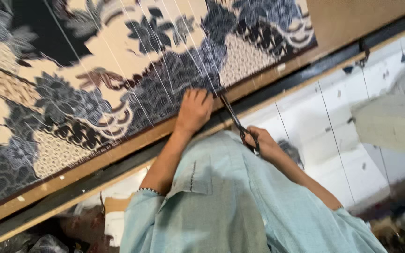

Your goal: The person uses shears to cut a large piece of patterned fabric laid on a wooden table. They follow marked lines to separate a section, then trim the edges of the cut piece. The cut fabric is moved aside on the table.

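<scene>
1. Stretched across the upper left of the frame, a patterned carpet (pixel 118 70) in cream, dark blue and black fills most of the view, with flowers and scalloped motifs.
2. Thin pale warp threads (pixel 165 61) run over its face, slanting down toward the lower edge of the weave.
3. Below the carpet, a wooden loom beam (pixel 71 175) crosses the frame diagonally, with a dark metal bar (pixel 94 180) just beside it.
4. At centre, the left hand (pixel 194 111) lies palm down on the carpet's lower edge, fingers bent and pressed into the dark blue pile.
5. Right of centre, the right hand (pixel 261 143) is closed around the handles of dark scissors (pixel 234 121).
6. The scissor blades point up and left, their tip near the left hand's fingers at the carpet edge; whether the tip touches the pile cannot be told.
7. A light blue shirt (pixel 240 206) fills the lower middle.
8. White tiled flooring (pixel 315 122) shows at right.
</scene>
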